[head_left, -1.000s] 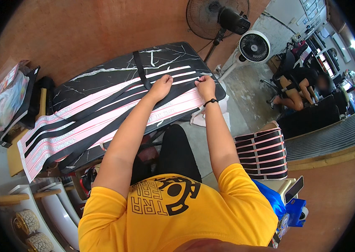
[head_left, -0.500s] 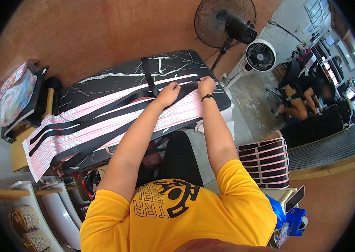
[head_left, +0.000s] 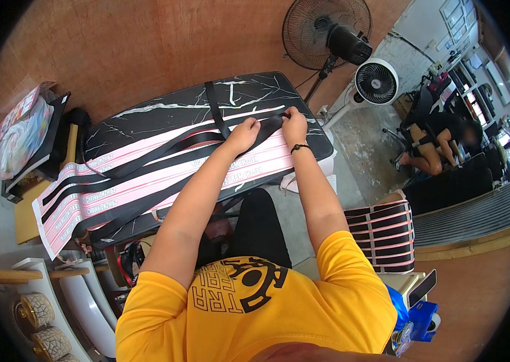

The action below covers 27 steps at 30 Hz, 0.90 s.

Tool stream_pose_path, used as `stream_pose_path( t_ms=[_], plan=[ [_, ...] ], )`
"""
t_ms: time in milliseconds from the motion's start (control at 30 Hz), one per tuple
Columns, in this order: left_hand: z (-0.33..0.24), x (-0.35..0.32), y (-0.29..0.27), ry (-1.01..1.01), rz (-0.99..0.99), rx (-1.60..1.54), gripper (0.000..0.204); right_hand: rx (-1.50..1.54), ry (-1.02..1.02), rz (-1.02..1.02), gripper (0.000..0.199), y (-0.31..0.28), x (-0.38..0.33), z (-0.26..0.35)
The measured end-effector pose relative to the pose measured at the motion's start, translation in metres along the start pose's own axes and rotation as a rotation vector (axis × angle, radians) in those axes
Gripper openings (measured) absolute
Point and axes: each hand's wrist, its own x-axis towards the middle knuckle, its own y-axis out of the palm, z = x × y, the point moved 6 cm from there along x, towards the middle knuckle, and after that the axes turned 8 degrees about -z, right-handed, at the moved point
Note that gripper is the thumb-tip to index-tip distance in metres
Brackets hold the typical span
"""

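A long pink and white printed sheet (head_left: 243,172) lies across a black marble-patterned table (head_left: 255,90), with long black straps (head_left: 140,175) running along it. At the right end of the sheet my right hand (head_left: 294,127) has its fingers pinched on a wide black strap (head_left: 270,127). To its left, my left hand (head_left: 244,135) is closed on the same strap, which is drawn out between the two hands. My left fingertips are partly hidden. One narrower black strap (head_left: 214,105) crosses the table to its far edge.
Beyond the table's right end stand a black fan (head_left: 327,30) and a white fan (head_left: 376,82). A striped black-and-pink cushioned piece (head_left: 381,234) is at my right. Bags (head_left: 22,142) sit at the left. Another person (head_left: 439,142) is seated at far right.
My right hand has shifted slightly left and nearer, still holding the strap. My left hand stays nearly in place. The strap between them bends a little more.
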Motion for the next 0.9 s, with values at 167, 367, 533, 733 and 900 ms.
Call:
stream_pose_path(
  t_ms=[167,367,533,733,900],
  plan=[
    [-0.005,-0.003,-0.003,0.038,-0.061,0.041,0.041,-0.056,0.003,0.073,0.02,0.006,0.0,-0.001],
    [-0.002,-0.001,-0.001,0.051,-0.058,0.008,0.04,0.013,-0.048,0.071,0.021,0.002,-0.004,0.002],
    [0.0,-0.001,0.0,0.053,-0.053,-0.01,0.04,-0.037,-0.103,0.054,0.021,0.008,-0.008,0.002],
    [0.002,0.001,0.002,0.036,-0.052,0.019,0.04,-0.021,-0.169,0.136,0.016,0.006,-0.001,0.002],
    [-0.001,-0.003,0.0,0.039,-0.054,-0.007,0.041,0.086,-0.194,0.101,0.019,-0.007,0.002,0.01]
  ],
)
